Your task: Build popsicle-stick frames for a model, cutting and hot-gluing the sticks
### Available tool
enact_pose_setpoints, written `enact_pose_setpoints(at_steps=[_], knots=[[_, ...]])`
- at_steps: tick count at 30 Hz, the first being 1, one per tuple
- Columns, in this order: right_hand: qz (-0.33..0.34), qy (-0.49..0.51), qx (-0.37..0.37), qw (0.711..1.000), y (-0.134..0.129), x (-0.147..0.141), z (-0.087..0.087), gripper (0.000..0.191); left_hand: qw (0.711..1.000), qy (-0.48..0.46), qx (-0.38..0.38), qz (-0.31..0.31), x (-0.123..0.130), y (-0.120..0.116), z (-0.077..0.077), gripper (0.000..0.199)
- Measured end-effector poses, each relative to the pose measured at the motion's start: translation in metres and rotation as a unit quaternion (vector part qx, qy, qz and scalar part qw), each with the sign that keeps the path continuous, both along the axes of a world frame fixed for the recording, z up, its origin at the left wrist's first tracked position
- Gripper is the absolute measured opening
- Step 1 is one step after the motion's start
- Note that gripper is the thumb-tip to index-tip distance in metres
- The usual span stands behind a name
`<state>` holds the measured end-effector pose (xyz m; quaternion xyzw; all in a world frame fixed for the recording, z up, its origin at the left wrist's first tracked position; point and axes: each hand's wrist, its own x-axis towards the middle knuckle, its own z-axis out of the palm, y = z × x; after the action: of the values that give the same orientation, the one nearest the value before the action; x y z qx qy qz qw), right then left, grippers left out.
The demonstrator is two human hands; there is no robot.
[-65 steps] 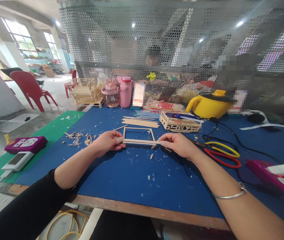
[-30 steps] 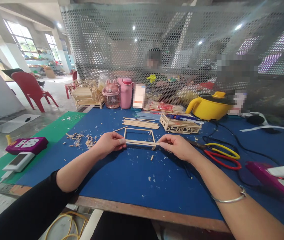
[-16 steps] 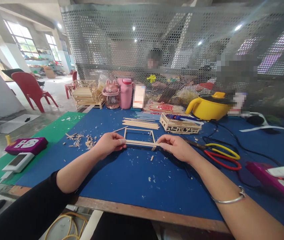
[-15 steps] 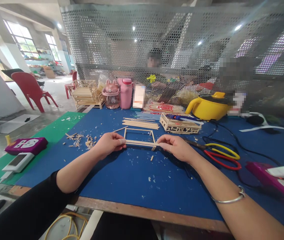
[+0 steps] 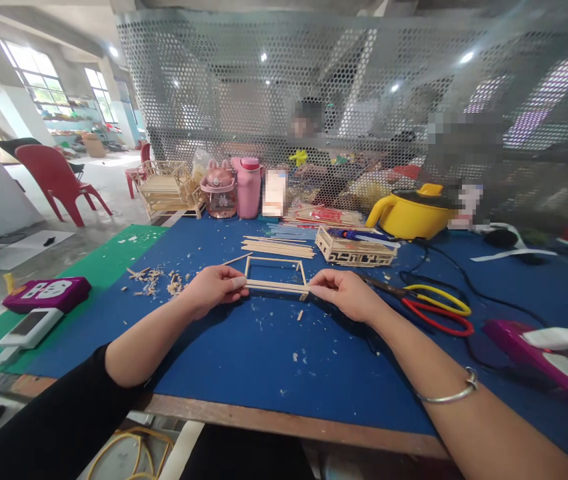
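- Perforated metal screen (image 5: 204, 100) stands across the back of the view I get, with people partly visible through it
- Blue mat (image 5: 244, 373) covers most of the table before me, scattered with pale specks
- My left hand (image 5: 217, 291) has thumb and fingers closed on the left end of the near side of the wooden frame (image 5: 277, 287)
- My right hand (image 5: 347, 293) pinches the right end of that side, thumb against fingertips
- From my feed, the frame sits between both hands above the mat's middle; I cannot tell whether it touches the mat
- Loose sticks (image 5: 278, 249) lie just behind it, with a slatted wooden tray (image 5: 357, 252) to their right
- Scissors (image 5: 437, 310) rest right of my right hand, wood scraps (image 5: 150, 280) left of my left
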<state>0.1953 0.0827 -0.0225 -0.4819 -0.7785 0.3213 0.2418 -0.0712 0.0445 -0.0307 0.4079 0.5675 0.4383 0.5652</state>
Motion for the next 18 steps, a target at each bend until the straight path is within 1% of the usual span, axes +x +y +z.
enact_pose_setpoints(at_steps=[3,7,13,18], knots=[[-0.001,-0.002,0.001,1.0,-0.001,-0.0009,0.0012,0.019,1.0,0.0,-0.008,0.001,-0.0005,-0.0006,0.0021,0.011],[-0.006,-0.002,0.004,1.0,-0.0023,-0.0014,0.002,0.02,1.0,0.012,0.009,-0.004,-0.002,-0.0013,0.0029,0.015],[-0.004,-0.002,0.005,1.0,-0.0013,-0.0012,0.0008,0.02,0.997,0.044,0.055,-0.023,-0.0059,-0.0007,-0.0019,0.027],[-0.004,0.0,0.003,1.0,0.001,-0.0006,-0.0006,0.02,0.998,0.029,0.058,-0.018,-0.0021,0.0014,-0.005,0.027]])
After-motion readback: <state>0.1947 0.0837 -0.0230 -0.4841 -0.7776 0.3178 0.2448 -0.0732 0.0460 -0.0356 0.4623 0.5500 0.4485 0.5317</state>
